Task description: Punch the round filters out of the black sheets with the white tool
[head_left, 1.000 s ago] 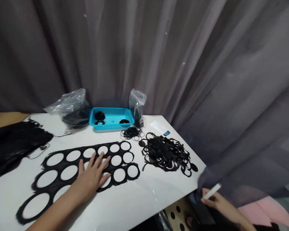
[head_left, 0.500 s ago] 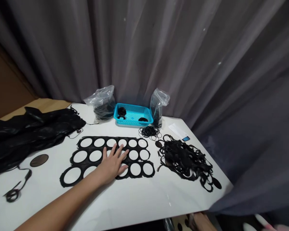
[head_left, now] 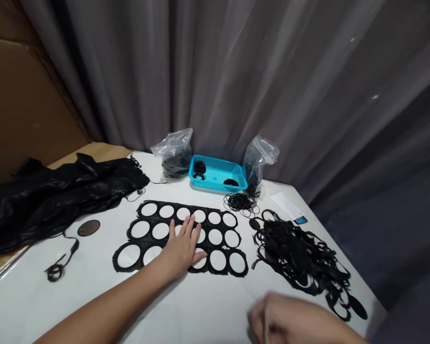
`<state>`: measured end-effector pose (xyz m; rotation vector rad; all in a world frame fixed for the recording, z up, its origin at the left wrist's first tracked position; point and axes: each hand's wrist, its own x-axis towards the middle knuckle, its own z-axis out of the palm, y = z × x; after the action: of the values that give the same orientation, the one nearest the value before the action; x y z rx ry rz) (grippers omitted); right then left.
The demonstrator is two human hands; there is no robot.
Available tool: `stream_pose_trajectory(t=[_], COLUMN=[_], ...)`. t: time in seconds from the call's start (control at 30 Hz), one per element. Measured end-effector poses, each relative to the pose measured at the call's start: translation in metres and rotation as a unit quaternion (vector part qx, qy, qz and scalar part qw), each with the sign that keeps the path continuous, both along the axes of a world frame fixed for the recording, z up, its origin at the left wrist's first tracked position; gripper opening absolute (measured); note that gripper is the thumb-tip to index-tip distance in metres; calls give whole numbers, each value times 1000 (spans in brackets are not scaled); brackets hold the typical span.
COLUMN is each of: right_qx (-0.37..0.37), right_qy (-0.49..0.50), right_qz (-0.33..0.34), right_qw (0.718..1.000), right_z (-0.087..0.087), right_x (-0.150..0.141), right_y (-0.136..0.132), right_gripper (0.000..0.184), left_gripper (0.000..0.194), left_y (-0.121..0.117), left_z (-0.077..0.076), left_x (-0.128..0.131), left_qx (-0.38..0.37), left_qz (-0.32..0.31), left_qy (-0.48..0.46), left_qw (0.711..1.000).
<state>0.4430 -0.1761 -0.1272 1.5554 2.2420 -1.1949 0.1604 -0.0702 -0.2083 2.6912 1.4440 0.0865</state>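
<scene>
White table [head_left: 200, 306], holed black sheet [head_left: 207, 226] — grey curtain [head_left: 218, 86] behind.

Right hand [head_left: 283, 317] is super blurry, can't tell what pale thing [head_left: 267, 317] it's holding, and left hand [head_left: 181, 251] hides some black sheet [head_left: 146, 242].

The flat black sheet with round holes [head_left: 208, 227] looks dull, the white tabletop [head_left: 208, 306] smooth, the grey curtain [head_left: 218, 71] cloth.
</scene>
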Motion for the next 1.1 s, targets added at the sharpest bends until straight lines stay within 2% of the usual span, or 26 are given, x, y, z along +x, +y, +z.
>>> stream_pose_trajectory(t=[0.07, 0.13, 0.17, 0.23, 0.33, 0.47, 0.8, 0.97, 1.1], right_qx=[19, 117, 150, 155, 128, 122, 125, 175, 273], right_qy=[81, 243, 288, 333, 346, 333, 320, 306, 247], right_qz=[-4, -117, -167, -231, -242, -228, -229, -183, -94], right_qw=[997, 956, 931, 901, 897, 907, 911, 918, 925], right_z=[0, -8, -14, -31, -55, -70, -74, -69, -69], right_x=[-18, -34, -41, -50, -54, -51, -52, -52, -62], right_y=[45, 91, 111, 143, 167, 172, 173, 169, 153], right_gripper=[18, 22, 22, 20, 19, 15, 16, 14, 14], left_gripper=[71, 71, 71, 70, 69, 65, 61, 61, 63], left_y=[1, 3, 4, 8, 12, 12, 6, 6, 6], left_z=[0, 0, 0, -1, -4, -12, -17, -17, -17], left_x=[2, 5, 7, 11, 14, 13, 14, 14, 14], left_qx=[7, 25, 37, 56, 56, 60, 74, 76, 63], left_qz=[6, 12, 6, -29, -78, -76, -63, -64, -63], left_qy=[4, -2, -9, -25, -39, -52, -54, -46, -45], left_qw=[1000, 1000, 999, 998, 995, 994, 994, 994, 995])
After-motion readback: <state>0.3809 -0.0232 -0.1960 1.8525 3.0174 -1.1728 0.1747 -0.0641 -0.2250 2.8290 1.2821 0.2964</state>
